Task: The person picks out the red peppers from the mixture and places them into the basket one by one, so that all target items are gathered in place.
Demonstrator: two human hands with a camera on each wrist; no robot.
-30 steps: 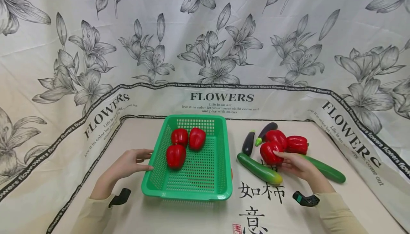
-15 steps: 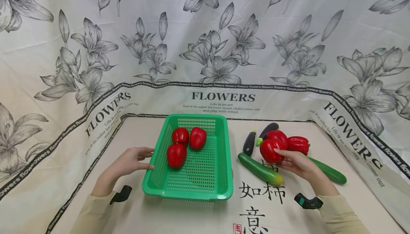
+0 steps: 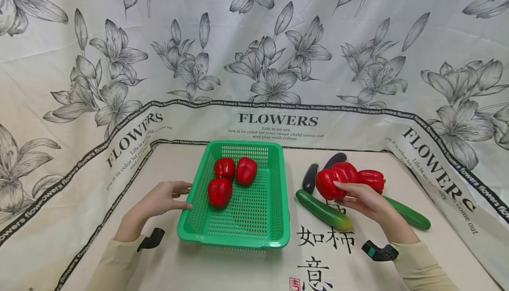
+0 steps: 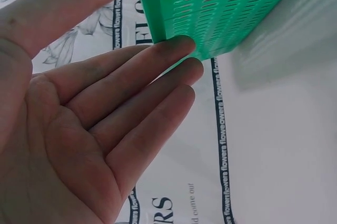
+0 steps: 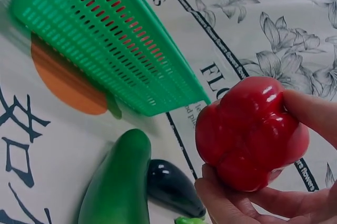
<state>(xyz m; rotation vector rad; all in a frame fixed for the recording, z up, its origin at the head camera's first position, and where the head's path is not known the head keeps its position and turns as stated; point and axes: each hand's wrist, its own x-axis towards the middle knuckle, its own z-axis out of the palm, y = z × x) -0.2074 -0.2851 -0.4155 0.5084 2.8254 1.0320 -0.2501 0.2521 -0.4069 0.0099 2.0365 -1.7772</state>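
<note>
In the head view, my right hand (image 3: 366,199) grips a red bell pepper (image 3: 330,184) between thumb and fingers, above the right-hand vegetables. The right wrist view shows this pepper (image 5: 250,132) lifted off the table, beyond a cucumber (image 5: 118,182) and an eggplant (image 5: 174,188). At the left side of the green basket (image 3: 238,241), my left hand (image 3: 159,200) touches the rim with extended fingers. Its fingers (image 4: 158,76) lie against the basket's outer side in the left wrist view. Three red peppers (image 3: 220,192) lie inside the basket, towards its left and back.
Right of the basket lie a cucumber (image 3: 324,210), two eggplants (image 3: 309,178) and another red pepper (image 3: 347,171). Farther right are one more red pepper (image 3: 371,180) and a second cucumber (image 3: 409,213). A printed floral cloth (image 3: 278,83) stands behind the table.
My right hand has raised the gripped pepper and moved it slightly left, away from the other peppers. The left hand has stayed at the basket's side. The head view has shifted slightly.
</note>
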